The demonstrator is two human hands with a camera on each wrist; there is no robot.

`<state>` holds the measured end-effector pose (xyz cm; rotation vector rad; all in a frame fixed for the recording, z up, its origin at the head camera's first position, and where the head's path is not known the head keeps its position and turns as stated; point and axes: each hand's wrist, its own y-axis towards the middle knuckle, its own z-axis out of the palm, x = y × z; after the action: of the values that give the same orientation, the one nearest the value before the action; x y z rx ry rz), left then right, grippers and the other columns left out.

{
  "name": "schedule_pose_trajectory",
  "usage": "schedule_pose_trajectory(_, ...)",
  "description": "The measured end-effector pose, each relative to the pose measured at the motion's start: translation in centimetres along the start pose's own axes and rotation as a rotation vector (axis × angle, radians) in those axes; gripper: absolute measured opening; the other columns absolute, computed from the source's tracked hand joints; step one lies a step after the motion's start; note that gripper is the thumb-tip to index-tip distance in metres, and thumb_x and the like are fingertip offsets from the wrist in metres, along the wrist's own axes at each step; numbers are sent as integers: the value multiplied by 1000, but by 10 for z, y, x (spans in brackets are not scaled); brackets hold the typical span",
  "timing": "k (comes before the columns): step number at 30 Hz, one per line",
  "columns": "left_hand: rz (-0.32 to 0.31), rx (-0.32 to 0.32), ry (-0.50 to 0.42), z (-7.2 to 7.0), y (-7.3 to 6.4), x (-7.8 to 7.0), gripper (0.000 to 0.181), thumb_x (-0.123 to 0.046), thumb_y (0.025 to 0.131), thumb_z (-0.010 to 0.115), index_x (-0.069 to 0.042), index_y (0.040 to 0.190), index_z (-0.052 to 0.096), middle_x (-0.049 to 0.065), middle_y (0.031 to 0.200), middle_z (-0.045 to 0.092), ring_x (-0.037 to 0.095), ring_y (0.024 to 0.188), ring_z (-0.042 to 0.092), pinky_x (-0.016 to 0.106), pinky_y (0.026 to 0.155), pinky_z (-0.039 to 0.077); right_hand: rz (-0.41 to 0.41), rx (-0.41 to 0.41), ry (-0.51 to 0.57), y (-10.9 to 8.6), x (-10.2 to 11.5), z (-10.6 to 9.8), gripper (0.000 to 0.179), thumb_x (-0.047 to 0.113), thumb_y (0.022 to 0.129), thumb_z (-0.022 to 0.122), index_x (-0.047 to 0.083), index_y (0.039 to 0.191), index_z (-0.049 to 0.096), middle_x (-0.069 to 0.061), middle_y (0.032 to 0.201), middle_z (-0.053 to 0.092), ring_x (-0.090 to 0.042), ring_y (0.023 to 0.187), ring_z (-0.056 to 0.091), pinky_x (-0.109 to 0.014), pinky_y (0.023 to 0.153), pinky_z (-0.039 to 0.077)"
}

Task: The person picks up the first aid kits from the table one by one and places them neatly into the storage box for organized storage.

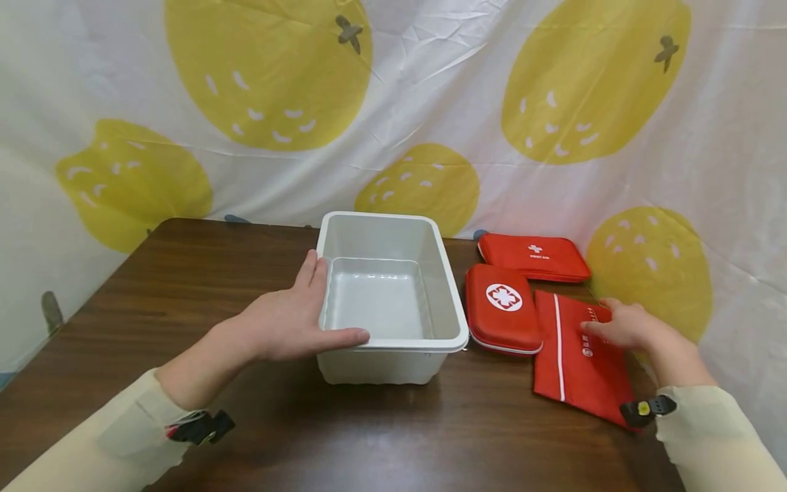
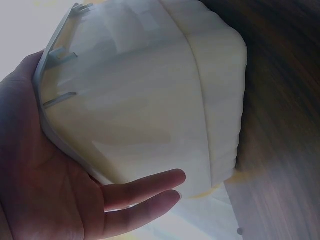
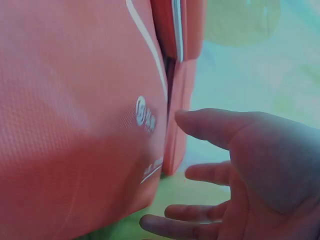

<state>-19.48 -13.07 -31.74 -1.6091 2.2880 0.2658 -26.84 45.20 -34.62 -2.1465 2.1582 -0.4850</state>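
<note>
A pale grey plastic bin (image 1: 381,367) stands upright in the middle of the table. My left hand (image 1: 289,321) rests at its near left corner, the thumb along the front rim and straight fingers by the left side. From the left wrist, two of these fingers (image 2: 145,189) show extended beside the bin's outer wall (image 2: 145,100). My right hand (image 1: 633,326) is spread over the far right part of a flat red pouch (image 1: 590,362) with a white stripe. In the right wrist view, its thumb and fingers are extended near the pouch's printed end, with nothing held.
Between bin and pouch lies a red hard case (image 1: 516,321) with a white round emblem. Behind it is a red first aid case (image 1: 533,258). The brown wooden table (image 1: 246,253) ends at a white curtain (image 1: 418,102) with yellow fruit prints.
</note>
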Motion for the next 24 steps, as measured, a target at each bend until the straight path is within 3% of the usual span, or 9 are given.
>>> schedule_pose_trajectory(4, 5, -1, -1, 0, 0, 0, 143, -94, 86, 59, 2, 175, 1, 26, 183, -6, 43, 108, 76, 58, 96, 59, 57, 67, 147, 9, -11, -1, 103, 45, 106, 66, -24, 161, 14, -56, 147, 35, -68, 131, 41, -74, 111, 46)
schedule_pose_trajectory(11, 10, -3, 3, 0, 1, 0, 142, -93, 86, 60, 3, 174, 2, 28, 183, -5, 44, 108, 77, 58, 95, 60, 118, 195, 307, 18, -20, -4, 105, 49, 110, 58, -17, 165, -3, -50, 151, 26, -63, 133, 45, -63, 93, 61)
schedule_pose_trajectory(15, 9, 0, 5, -1, 1, 0, 141, -93, 87, 59, 2, 175, 2, 28, 183, -5, 44, 108, 77, 58, 94, 60, 124, 201, 341, 21, -21, -2, 103, 48, 111, 59, -14, 166, -3, -49, 150, 26, -60, 132, 45, -56, 90, 62)
schedule_pose_trajectory(24, 3, 5, 0, -1, 0, 1, 141, -93, 87, 59, 2, 175, 2, 27, 183, -5, 43, 109, 76, 58, 95, 60, 86, 192, 441, 26, -29, 2, 102, 42, 110, 63, -8, 169, -3, -47, 152, 24, -52, 129, 49, -52, 97, 60)
